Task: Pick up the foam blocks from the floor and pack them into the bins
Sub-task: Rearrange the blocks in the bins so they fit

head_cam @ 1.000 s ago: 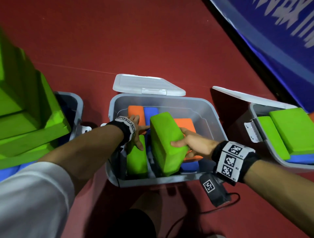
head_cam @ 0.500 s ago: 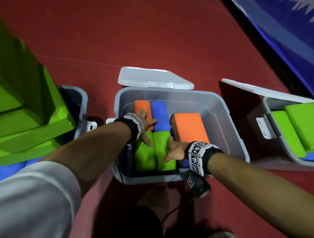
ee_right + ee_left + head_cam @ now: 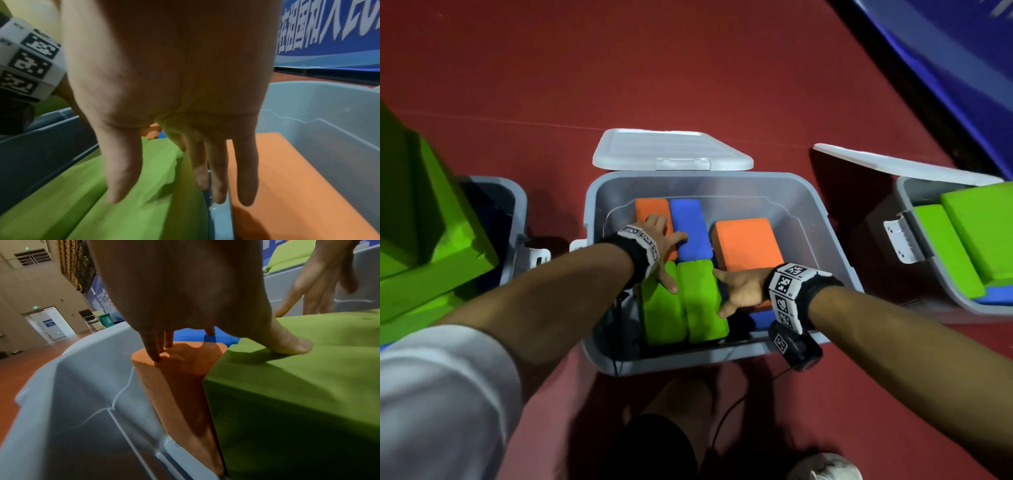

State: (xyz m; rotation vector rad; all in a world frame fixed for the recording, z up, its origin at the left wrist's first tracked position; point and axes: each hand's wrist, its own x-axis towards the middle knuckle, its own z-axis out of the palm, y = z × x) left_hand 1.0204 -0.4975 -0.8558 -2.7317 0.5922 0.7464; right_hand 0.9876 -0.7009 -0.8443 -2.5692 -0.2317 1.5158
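Two hands are down in the middle bin (image 3: 835,240) on the red floor (image 3: 688,68). Nearest us, two green blocks (image 3: 702,301) stand on edge side by side against the near wall. Right hand (image 3: 743,291) has its fingers (image 3: 244,178) straight, slid down the gap between the second green block and the flat orange block (image 3: 746,246); thumb lies on the green top, so that grip is released, pressing rather than holding. Left hand (image 3: 661,246) is spread flat too: thumb (image 3: 287,344) on the first green block, fingertips on the upright orange block (image 3: 650,212) and the blue block (image 3: 690,226) behind. Nothing clenched there either.

Further back, the bin's clear lid (image 3: 671,150) hangs open. Off to the right, a second bin (image 3: 914,192) holds more green blocks (image 3: 979,222) over a blue one. Off to the left, a third bin (image 3: 517,205) is heaped with large green blocks (image 3: 441,240). Far right, a blue banner (image 3: 945,51).
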